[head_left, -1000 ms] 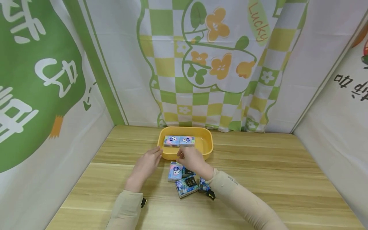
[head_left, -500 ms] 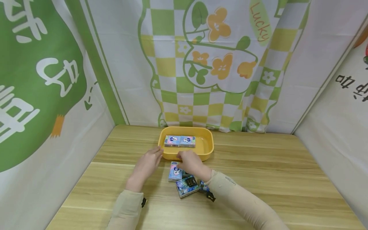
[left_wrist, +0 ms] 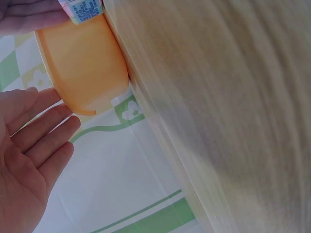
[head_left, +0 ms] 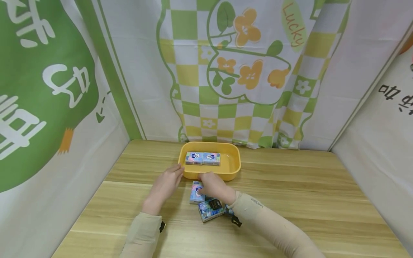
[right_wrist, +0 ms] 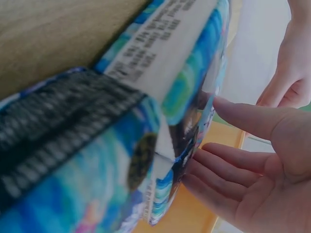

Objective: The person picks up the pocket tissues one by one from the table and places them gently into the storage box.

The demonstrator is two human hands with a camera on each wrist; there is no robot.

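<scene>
In the head view my left hand [head_left: 166, 182] has its fingertips at the near left corner of the yellow tray [head_left: 233, 177]. The left wrist view shows those fingers extended beside the tray wall [left_wrist: 92, 68]. My right hand [head_left: 215, 186] is over a pink-and-blue tissue pack [head_left: 195, 196] lying in front of the tray. Its thumb reaches onto the pack and its fingers extend toward the tray; a firm grip is not visible. Dark blue patterned tissue packs [head_left: 210, 210] lie beneath and beside this hand, partly hidden. The right wrist view shows the right hand [right_wrist: 262, 170] behind them, thumb and fingers apart.
Two pink-and-blue tissue packs [head_left: 202, 158] lie side by side inside the tray, toward its left. The wooden table [head_left: 290, 200] extends on both sides. A patterned curtain [head_left: 226, 118] hangs behind the tray, and printed cloth walls stand left and right.
My right hand has moved down and slightly toward me, from the tray's near rim to the pink-and-blue pack in front. The left hand stays at the tray's corner.
</scene>
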